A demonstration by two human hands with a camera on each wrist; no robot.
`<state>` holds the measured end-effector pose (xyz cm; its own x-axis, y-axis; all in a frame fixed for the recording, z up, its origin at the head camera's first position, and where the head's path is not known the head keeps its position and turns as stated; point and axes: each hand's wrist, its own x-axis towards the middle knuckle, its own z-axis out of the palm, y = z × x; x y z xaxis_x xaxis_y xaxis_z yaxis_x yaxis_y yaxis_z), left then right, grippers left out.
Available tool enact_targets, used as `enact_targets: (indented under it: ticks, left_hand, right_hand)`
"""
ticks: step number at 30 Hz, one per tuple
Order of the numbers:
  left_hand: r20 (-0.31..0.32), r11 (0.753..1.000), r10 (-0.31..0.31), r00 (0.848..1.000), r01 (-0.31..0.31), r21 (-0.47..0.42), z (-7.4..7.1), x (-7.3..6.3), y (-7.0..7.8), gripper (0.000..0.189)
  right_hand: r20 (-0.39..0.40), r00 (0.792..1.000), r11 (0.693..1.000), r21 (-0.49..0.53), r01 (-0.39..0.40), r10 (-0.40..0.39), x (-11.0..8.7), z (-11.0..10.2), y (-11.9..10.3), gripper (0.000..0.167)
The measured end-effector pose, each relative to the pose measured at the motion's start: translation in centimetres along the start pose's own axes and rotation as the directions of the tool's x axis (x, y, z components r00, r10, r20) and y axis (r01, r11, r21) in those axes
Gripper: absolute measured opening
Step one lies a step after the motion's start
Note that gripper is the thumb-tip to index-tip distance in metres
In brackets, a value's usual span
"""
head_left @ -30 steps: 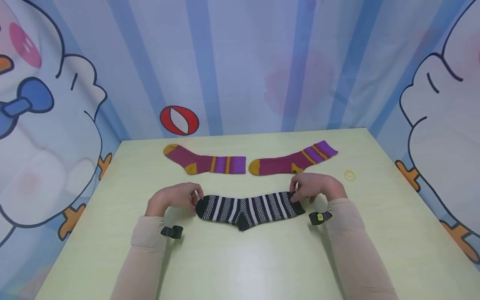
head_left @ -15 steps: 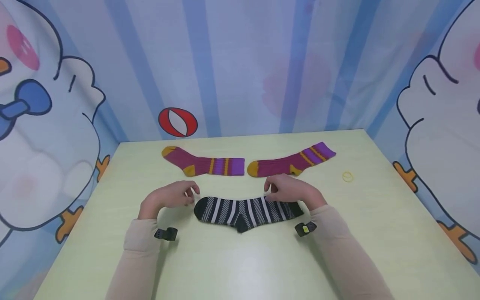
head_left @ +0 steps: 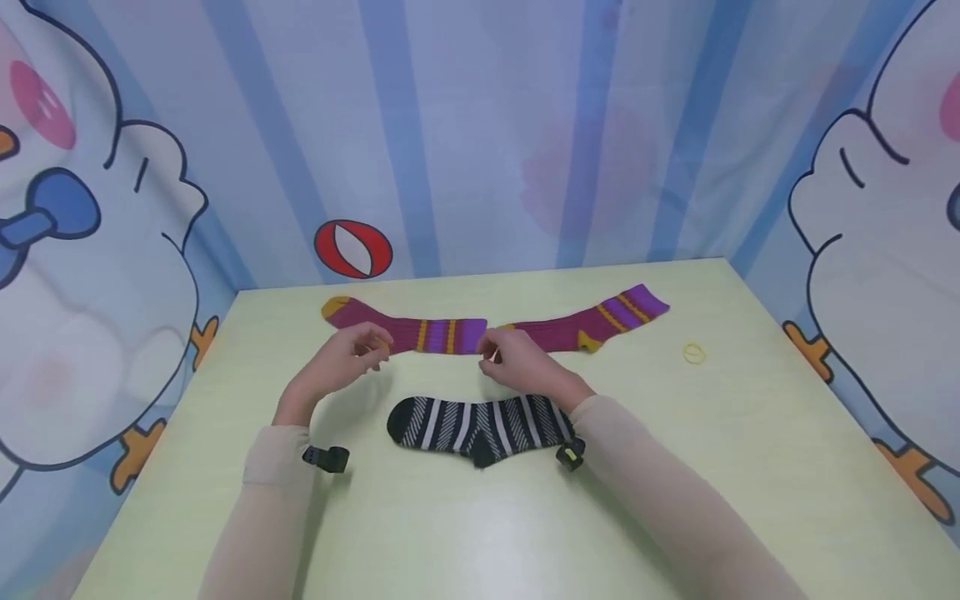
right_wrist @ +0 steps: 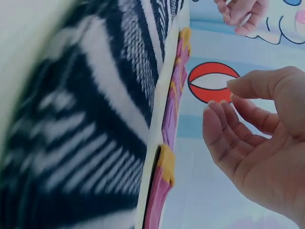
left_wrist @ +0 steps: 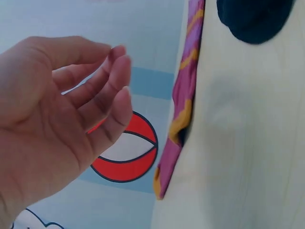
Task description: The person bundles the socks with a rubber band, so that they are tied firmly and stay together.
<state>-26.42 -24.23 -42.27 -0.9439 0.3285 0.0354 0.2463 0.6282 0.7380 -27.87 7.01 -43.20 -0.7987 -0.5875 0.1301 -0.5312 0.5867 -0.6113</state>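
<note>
A black-and-white patterned sock (head_left: 480,425) lies flat on the table, toe to the left, its cuff end hidden under my right wrist and sleeve. Behind it lie two maroon socks with mustard toes and purple striped cuffs: a left one (head_left: 405,332) and a right one (head_left: 562,332). In the head view my left hand (head_left: 341,358) overlaps the left maroon sock near its heel, fingers loosely bent and holding nothing. My right hand (head_left: 525,362) is by the gap between the maroon socks, overlapping the right one's toe. The right wrist view shows its fingers (right_wrist: 217,131) relaxed around empty air.
Thin yellow rings (head_left: 693,353), like rubber bands, lie at the right of the pale table (head_left: 480,533). A printed fabric backdrop (head_left: 480,142) with cartoon birds stands right behind the table's back edge and along both sides.
Both hands have left the ends of the black-and-white sock and moved away toward the maroon socks. The right hand has also swung left. The socks stay in place.
</note>
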Motion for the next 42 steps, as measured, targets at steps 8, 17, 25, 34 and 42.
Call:
enact_targets:
  ticks: [8,17,25,34,42]
  left_hand:
    - [-0.069,0.988,-0.147,0.987,0.150,0.039,-1.1,2.3,-2.3,0.027]
    - [-0.130,0.954,-0.264,0.956,0.278,0.110,-3.5,4.4,-4.2,0.033]
    - [-0.098,0.919,-0.326,0.940,0.339,0.200,-5.1,6.3,-5.2,0.037]
    - [-0.170,0.877,-0.406,0.898,0.435,0.204,-5.5,7.9,-6.7,0.043]
    - [-0.214,0.866,-0.421,0.882,0.461,0.194,-5.2,8.9,-8.2,0.042]
  right_hand:
    - [-0.013,0.998,0.998,-0.025,-0.056,0.056,2.5,0.2,-0.4,0.025]
    - [0.021,0.990,0.989,-0.054,-0.139,0.140,4.6,0.2,-0.4,0.030]
    - [0.027,0.985,0.981,-0.094,-0.168,0.171,5.8,0.8,0.0,0.031]
    - [0.016,0.966,0.959,-0.125,-0.256,0.260,7.1,2.0,0.0,0.030]
    - [0.022,0.957,0.947,-0.154,-0.282,0.289,7.6,2.6,0.0,0.028]
